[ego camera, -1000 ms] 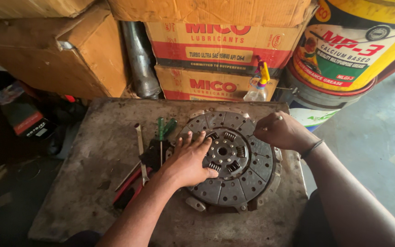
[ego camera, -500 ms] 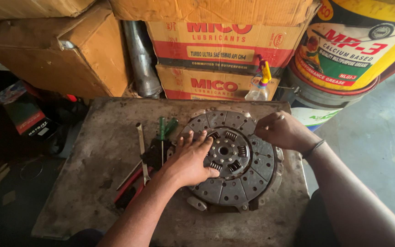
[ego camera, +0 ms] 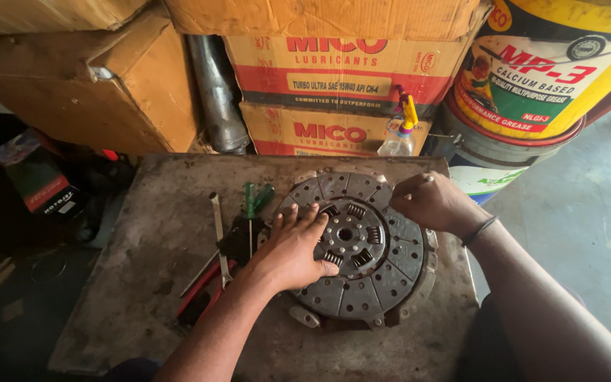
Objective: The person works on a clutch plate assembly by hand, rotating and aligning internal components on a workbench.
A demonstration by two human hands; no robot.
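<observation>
Two hands on clutch disc [ego camera: 362, 247] | left hand [ego camera: 293, 247] spread flat, shifted slightly toward hub since a second ago | right hand [ego camera: 429, 201] curled, pinching far-right rim, unmoved | disc flat on pressure plate [ego camera: 419, 293], right half of worktop [ego camera: 143, 297], face up, round, no long axis | spanner [ego camera: 218, 233], screwdrivers [ego camera: 252, 205] left

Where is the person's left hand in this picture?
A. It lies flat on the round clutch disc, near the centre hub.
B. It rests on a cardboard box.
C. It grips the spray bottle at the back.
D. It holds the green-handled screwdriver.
A: the left hand lies palm down on the clutch disc, its fingers spread beside the hub, while the green-handled screwdriver lies untouched on the table to its left.
</observation>
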